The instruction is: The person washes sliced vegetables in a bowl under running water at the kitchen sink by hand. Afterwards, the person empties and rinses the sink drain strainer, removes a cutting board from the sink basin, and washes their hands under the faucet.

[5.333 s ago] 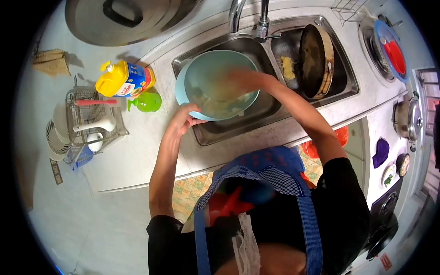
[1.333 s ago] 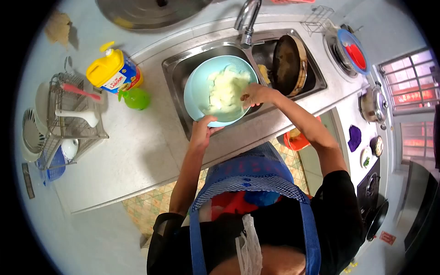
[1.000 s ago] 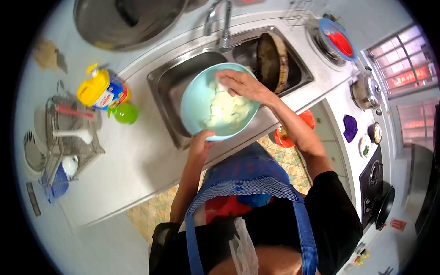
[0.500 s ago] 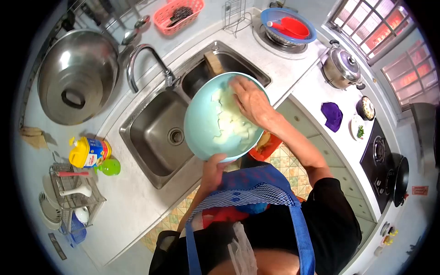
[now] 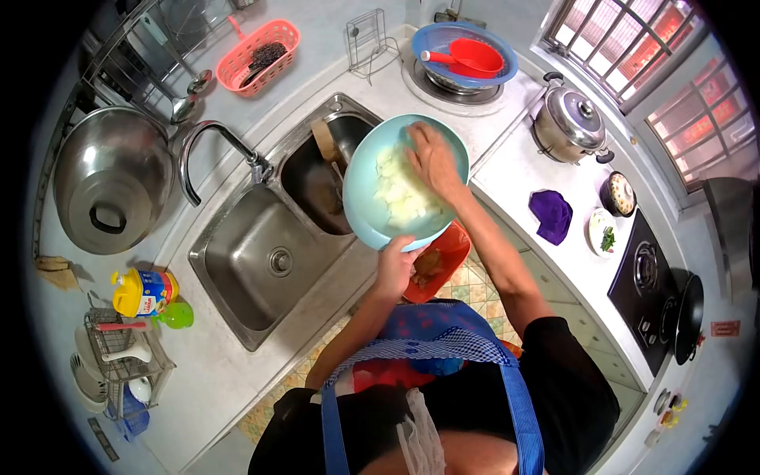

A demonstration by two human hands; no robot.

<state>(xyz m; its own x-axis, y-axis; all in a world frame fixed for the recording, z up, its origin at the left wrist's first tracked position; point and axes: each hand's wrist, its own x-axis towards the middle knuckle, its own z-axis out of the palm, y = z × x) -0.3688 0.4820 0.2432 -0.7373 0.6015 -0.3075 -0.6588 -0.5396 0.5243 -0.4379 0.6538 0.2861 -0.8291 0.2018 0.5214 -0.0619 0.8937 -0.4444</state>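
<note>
A light blue-green bowl [image 5: 366,194] is held up over the counter edge, to the right of the double sink [image 5: 229,289]. Pale white chunks of food [image 5: 402,190] lie inside it. My left hand [image 5: 396,265] grips the bowl's near rim, with the thumb over the edge. Inside the bowl, along its right side, rests my right hand [image 5: 435,158], somewhat blurred, its fingers stretched out beside the chunks. Whether the fingertips touch the bowl's wall or the far rim is hard to tell.
Below the bowl is a red bin [image 5: 443,269]. The faucet [image 5: 229,138] arches over the sink. A blue basin [image 5: 507,67] with a red ladle, a steel pot [image 5: 571,127], a purple cloth [image 5: 552,218], a white plate [image 5: 598,229] and a stove [image 5: 640,293] line the right side.
The bowl has moved out of the area over the sink, to the right, carried by both hands. The view has turned toward the right-hand counter. My right hand has shifted within the bowl.
</note>
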